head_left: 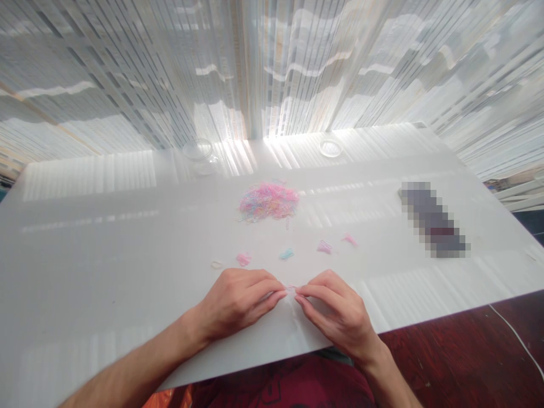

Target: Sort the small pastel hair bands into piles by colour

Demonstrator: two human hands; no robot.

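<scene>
Between my fingertips a small pale pink elastic band (pixel 290 288) is stretched just above the white table. My left hand (pixel 244 297) pinches one end of it, and my right hand (pixel 335 306) pinches the other. Beyond my hands lie little groups of similar bands: a cream one (pixel 216 264), a pink cluster (pixel 243 259), a light blue cluster (pixel 287 254), a lilac cluster (pixel 324 246) and a brighter pink cluster (pixel 350 239). Farther back is a loose heap of mixed pastel bands (pixel 270 201), mostly pink with some blue and yellow.
A clear jar (pixel 202 156) stands near the table's back edge, and a round clear lid (pixel 330 148) lies to its right. On the right rests a dark, pixelated oblong object (pixel 433 221). Striped sheer curtains (pixel 255 68) hang behind the white table (pixel 106 255).
</scene>
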